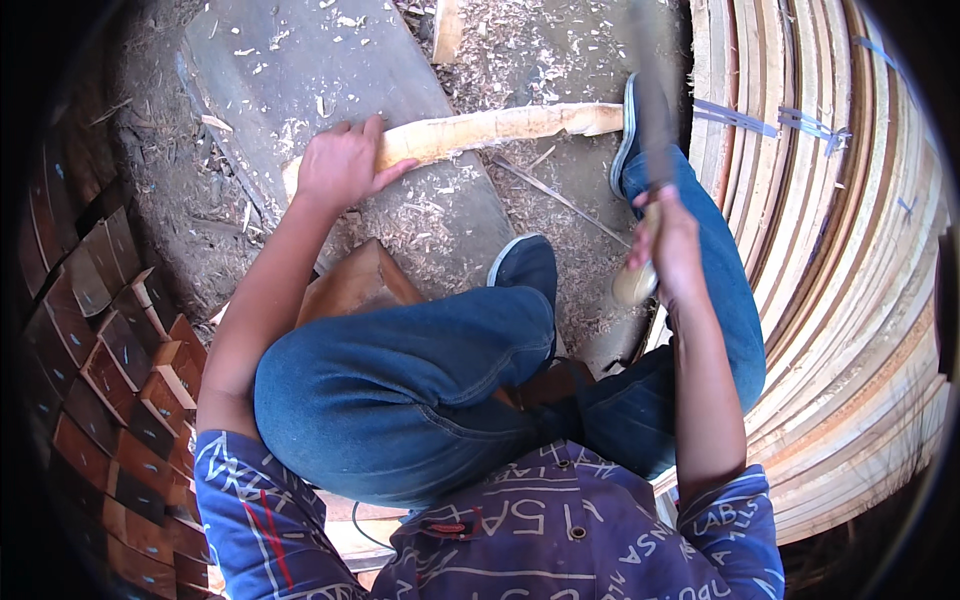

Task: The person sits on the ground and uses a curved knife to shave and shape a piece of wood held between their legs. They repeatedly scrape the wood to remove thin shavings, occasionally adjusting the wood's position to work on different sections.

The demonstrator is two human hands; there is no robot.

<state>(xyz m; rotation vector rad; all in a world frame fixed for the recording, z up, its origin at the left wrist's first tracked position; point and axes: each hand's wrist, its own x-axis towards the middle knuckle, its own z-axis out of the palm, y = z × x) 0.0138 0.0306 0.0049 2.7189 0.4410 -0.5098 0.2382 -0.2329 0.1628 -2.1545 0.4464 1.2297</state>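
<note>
A pale, curved strip of wood (480, 130) lies crosswise on the ground in front of me, its right end against my right shoe (627, 140). My left hand (342, 168) grips it near the left end, thumb along the near side. In my right hand (672, 243) is a machete (654, 110), held by its light wooden handle, whose butt shows below the fingers. Its long dark blade points away from me and is smeared by motion. The blade passes over my right shoe, apart from the left hand; whether it touches the strip I cannot tell.
Grey boards (310, 60) strewn with wood shavings lie under the strip. Tall stacks of long curved slats (800, 200), tied with bluish bands, line the right side. Piled wood blocks (120, 350) fill the left. A brown block (362, 278) sits beside my left knee; a thin stick (560, 198) lies between my feet.
</note>
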